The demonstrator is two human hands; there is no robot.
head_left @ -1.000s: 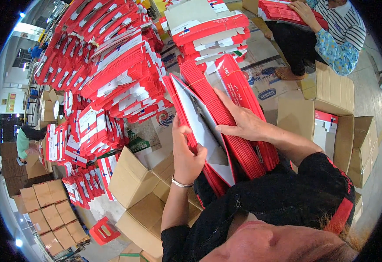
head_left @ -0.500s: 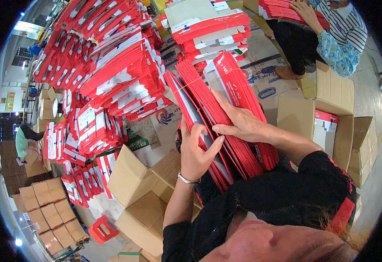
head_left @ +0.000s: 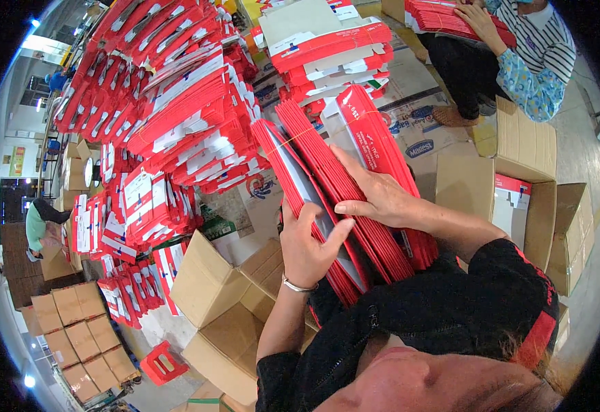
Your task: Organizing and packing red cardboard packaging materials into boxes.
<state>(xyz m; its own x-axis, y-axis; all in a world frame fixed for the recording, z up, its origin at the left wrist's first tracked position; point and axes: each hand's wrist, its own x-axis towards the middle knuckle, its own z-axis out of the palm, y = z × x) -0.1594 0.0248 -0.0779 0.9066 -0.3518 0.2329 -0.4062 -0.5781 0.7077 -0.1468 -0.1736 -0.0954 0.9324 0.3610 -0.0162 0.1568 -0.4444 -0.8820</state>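
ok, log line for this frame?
left hand: at left of red cartons | right hand: over cartons, right of gap | open cardboard box: left of left forearm

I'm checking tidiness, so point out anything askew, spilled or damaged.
The big pile of flat red-and-white cartons at upper left looks untidy: its bundles lie at differing angles, with uneven edges. Beside the left hand, the banded red bundle gapes, exposing a pale surface. I see no clear spill or damage.
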